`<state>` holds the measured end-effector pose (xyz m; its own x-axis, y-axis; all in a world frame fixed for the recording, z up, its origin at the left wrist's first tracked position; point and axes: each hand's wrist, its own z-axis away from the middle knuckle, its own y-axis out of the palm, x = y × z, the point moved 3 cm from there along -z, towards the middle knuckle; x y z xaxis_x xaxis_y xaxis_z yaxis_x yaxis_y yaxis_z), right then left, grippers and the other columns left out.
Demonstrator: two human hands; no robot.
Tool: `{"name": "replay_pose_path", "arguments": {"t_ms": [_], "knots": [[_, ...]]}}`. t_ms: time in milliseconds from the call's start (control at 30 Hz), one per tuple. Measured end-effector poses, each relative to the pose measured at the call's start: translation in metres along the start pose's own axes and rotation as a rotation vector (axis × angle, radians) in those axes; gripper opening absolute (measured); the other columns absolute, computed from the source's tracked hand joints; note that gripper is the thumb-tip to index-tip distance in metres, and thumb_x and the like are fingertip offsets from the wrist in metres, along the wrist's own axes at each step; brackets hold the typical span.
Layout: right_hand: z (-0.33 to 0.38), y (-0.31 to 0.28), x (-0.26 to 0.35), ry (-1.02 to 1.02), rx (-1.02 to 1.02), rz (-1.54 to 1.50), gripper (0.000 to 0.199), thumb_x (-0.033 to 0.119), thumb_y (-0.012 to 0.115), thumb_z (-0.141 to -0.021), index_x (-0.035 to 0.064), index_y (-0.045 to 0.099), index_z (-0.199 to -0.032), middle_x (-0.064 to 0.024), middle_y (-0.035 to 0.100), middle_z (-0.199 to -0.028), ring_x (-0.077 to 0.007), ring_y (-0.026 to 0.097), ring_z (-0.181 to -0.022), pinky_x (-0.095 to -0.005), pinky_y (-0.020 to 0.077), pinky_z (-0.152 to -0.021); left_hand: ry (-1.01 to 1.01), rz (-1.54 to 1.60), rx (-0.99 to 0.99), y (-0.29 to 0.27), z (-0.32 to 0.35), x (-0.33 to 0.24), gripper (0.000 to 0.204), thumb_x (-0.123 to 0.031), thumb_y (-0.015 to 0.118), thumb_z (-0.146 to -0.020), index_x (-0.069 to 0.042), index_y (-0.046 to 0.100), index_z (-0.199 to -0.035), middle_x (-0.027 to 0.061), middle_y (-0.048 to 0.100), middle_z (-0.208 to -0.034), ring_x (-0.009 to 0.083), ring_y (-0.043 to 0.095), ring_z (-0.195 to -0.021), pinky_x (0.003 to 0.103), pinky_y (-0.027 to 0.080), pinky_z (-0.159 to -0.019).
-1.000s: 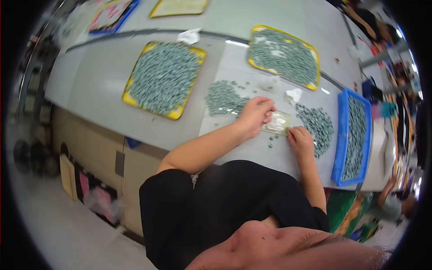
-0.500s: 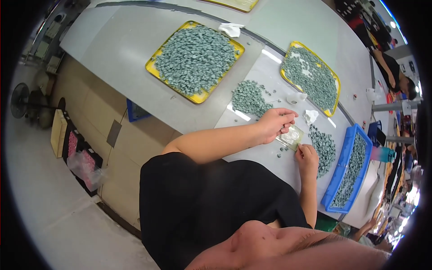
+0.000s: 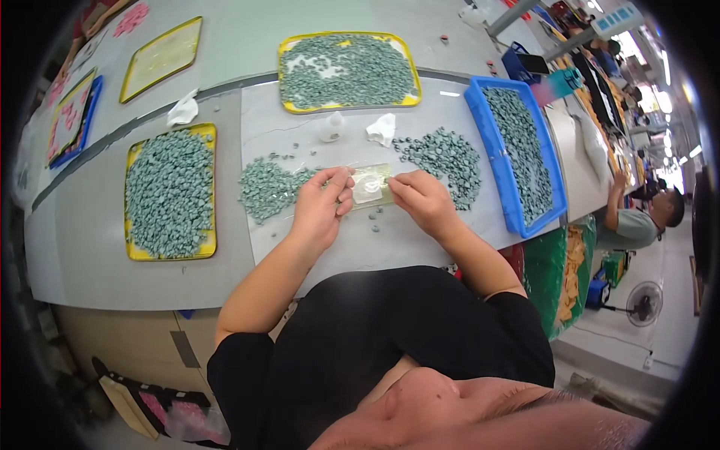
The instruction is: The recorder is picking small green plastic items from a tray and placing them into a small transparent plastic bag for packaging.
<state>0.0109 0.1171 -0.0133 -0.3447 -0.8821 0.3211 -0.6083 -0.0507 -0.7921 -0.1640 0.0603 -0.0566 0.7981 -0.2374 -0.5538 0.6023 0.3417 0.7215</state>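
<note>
My left hand [image 3: 322, 204] is closed at the left end of a flat, see-through yellowish plate [image 3: 381, 196] with a whitish shiny patch in its middle. Its thumb and finger are pinched together; anything between them is too small to make out. My right hand [image 3: 426, 201] pinches the plate's right edge. Beside the left hand spreads a loose pile of small grey-green pieces [image 3: 268, 187]. Another pile of darker grey-green pieces [image 3: 450, 161] lies beyond the right hand. A few single pieces [image 3: 375, 219] are scattered just below the plate.
Beyond my hands stand a small white bottle [image 3: 331, 127] and a crumpled white tissue [image 3: 381, 130]. Yellow-rimmed trays of grey-green pieces lie at the far side [image 3: 418, 96] and left [image 3: 210, 244]. A blue bin [image 3: 511, 214] holds more at the right. Another cloth [image 3: 183, 109] lies far left.
The whole view has swung round, so the table and trays now sit differently in it. Both hands stay at the plate; the left hand's fingers have come down to its left end.
</note>
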Motion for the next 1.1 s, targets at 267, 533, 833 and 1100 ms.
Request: {"name": "replay_pose_path", "arguments": {"t_ms": [267, 533, 833, 1100], "knots": [[0.001, 0.014, -0.015, -0.176, 0.060, 0.078, 0.028, 0.002, 0.059, -0.070, -0.0024, 0.061, -0.097, -0.0099, 0.059, -0.087, -0.0235, 0.059, -0.073, -0.0319, 0.0489, -0.059, 0.000, -0.038, -0.052, 0.002, -0.016, 0.011, 0.020, -0.007, 0.059, -0.088, 0.003, 0.052, -0.104, 0.0102, 0.057, -0.094, 0.0068, 0.039, -0.060, 0.019, 0.035, -0.050], [-0.001, 0.027, -0.012, -0.237, 0.058, 0.092, 0.027, 0.001, 0.060, -0.069, -0.0047, 0.060, -0.096, -0.0094, 0.058, -0.085, -0.0227, 0.059, -0.072, -0.0307, 0.0491, -0.057, -0.055, -0.038, -0.004, -0.014, -0.020, 0.019, 0.016, -0.018, 0.055, -0.093, -0.003, 0.049, -0.089, 0.0037, 0.053, -0.078, 0.0054, 0.036, -0.055, 0.019, 0.030, -0.044], [0.005, 0.030, -0.022, -0.237, 0.078, 0.109, 0.034, 0.001, 0.061, -0.064, -0.0033, 0.062, -0.097, -0.0113, 0.060, -0.088, -0.0248, 0.061, -0.074, -0.0321, 0.0510, -0.061, -0.134, -0.208, 0.046, -0.003, -0.021, 0.022, 0.025, -0.027, 0.049, -0.096, -0.007, 0.044, -0.081, -0.0017, 0.041, -0.064, 0.0053, 0.032, -0.049, 0.019, 0.024, -0.040], [0.018, 0.037, -0.033, 0.497, -0.057, -0.687, 0.007, 0.000, 0.062, -0.082, -0.0031, 0.061, -0.088, -0.0107, 0.062, -0.083, -0.0150, 0.058, -0.067, -0.0269, 0.0480, -0.061, -0.080, -0.232, 0.059, 0.002, -0.020, 0.030, 0.029, -0.031, 0.048, -0.096, -0.007, 0.046, -0.080, -0.0023, 0.040, -0.061, 0.0047, 0.031, -0.048, 0.020, 0.022, -0.041]]}}
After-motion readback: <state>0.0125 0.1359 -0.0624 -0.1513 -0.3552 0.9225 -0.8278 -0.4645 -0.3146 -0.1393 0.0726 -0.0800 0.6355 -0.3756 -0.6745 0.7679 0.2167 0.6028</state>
